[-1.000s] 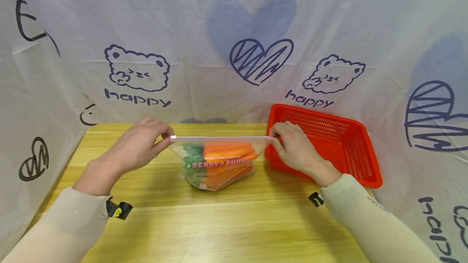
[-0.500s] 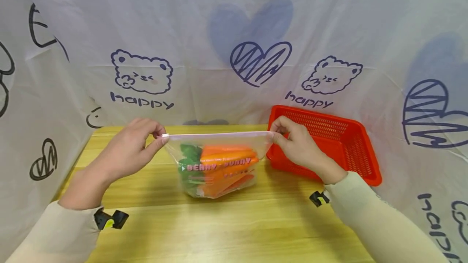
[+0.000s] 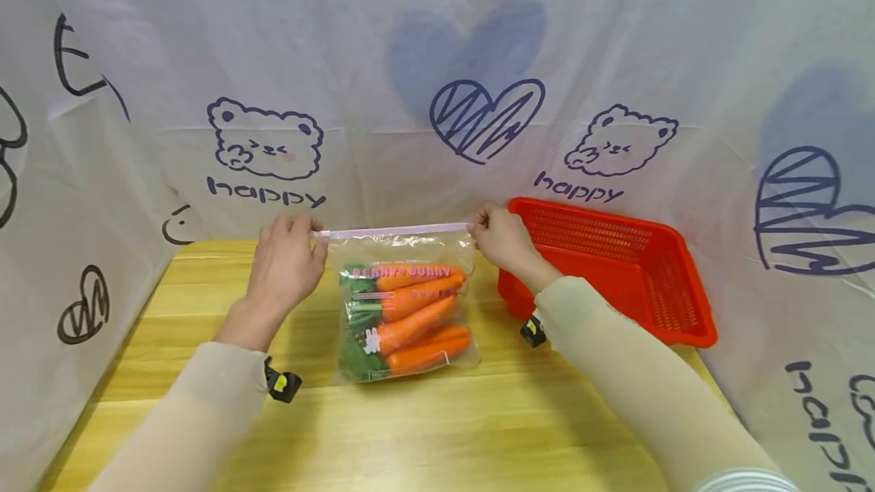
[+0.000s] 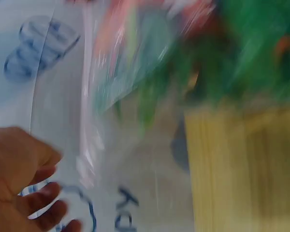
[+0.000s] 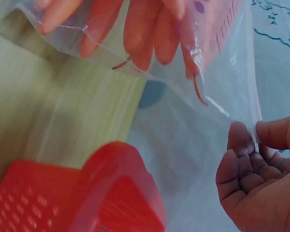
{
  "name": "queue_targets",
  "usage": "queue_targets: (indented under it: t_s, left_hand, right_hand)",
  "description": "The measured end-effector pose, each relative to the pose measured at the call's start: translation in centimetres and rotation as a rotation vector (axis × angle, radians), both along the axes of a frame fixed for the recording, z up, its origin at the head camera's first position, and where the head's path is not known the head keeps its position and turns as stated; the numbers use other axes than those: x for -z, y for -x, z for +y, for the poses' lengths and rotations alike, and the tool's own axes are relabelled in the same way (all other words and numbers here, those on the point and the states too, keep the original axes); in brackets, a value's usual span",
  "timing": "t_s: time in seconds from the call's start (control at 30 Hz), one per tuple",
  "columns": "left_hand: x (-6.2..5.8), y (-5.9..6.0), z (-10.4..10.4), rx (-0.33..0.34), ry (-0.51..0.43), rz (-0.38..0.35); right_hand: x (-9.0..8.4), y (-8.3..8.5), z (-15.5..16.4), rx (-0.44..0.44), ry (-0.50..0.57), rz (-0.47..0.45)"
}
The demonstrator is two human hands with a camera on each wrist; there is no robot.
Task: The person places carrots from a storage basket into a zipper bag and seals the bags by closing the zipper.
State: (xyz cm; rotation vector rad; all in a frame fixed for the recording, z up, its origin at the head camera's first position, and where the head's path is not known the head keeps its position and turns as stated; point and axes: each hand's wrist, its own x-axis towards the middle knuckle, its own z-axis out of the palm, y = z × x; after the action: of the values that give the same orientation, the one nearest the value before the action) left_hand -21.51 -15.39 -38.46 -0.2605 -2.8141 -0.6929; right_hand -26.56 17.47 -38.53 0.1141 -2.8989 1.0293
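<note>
A clear zip bag [image 3: 410,249] with pink lettering hangs with its zip edge up, above or against the table; whether it touches is unclear. Inside lie several orange carrots [image 3: 417,317] with green tops on the left. My right hand [image 3: 502,238] pinches the right end of the zip edge between thumb and finger; the right wrist view shows this hand [image 5: 261,169] at the bag's corner. Close to the slider end at left is my left hand [image 3: 283,260]. In the blurred left wrist view, that hand [image 4: 26,183] has loosely bent fingers, with a gap between them and the bag.
A red perforated basket [image 3: 608,272] stands on the right of the wooden table [image 3: 424,431], just beside the right hand. Printed white cloth [image 3: 383,173] hangs behind the table and along both sides.
The bag has tilted to face me, showing more of the carrots, and its zip edge has risen. Both hands have come closer together. The left hand has let go of the slider end.
</note>
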Motion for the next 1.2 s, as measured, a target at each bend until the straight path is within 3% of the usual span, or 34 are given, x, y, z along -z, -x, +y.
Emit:
queue_targets:
  t_s: [0.1,0.17,0.3,0.47,0.57,0.7,0.87,1.07,1.2]
  left_hand:
    - [1.5,-1.5,2.3,0.052,0.021,0.119]
    - [2.6,-2.2,3.5,0.130,0.059,0.132]
    - [4.9,-2.4,4.5,0.247,0.160,0.046]
    - [7.1,-2.0,4.0,0.326,0.177,-0.101]
    - [7.9,-2.4,3.9,0.361,0.188,-0.163]
    - [8.7,-3.6,4.7,0.343,0.238,-0.242]
    - [8.6,-4.4,5.4,0.245,0.265,-0.317]
    - [8.4,-3.9,5.4,0.239,0.264,-0.420]
    - [8.8,-3.5,5.8,0.245,0.253,-0.435]
  right_hand:
    - [0.7,0.2,-0.2,0.019,0.008,-0.017]
    - [1.1,0.2,-0.4,0.006,-0.004,-0.009]
    - [2.1,-0.8,-1.2,-0.042,-0.032,0.009]
    - [4.3,-3.0,-3.2,-0.099,-0.081,-0.011]
    - [6.0,-4.3,-4.3,-0.159,-0.142,-0.007]
    - [8.1,-5.7,-5.3,-0.239,-0.274,-0.043]
    - [9.4,-6.5,-6.6,-0.304,-0.396,-0.111]
    - [10.0,-6.5,-7.1,-0.294,-0.389,-0.181]
    - [10.2,-6.4,-6.6,-0.272,-0.384,-0.192]
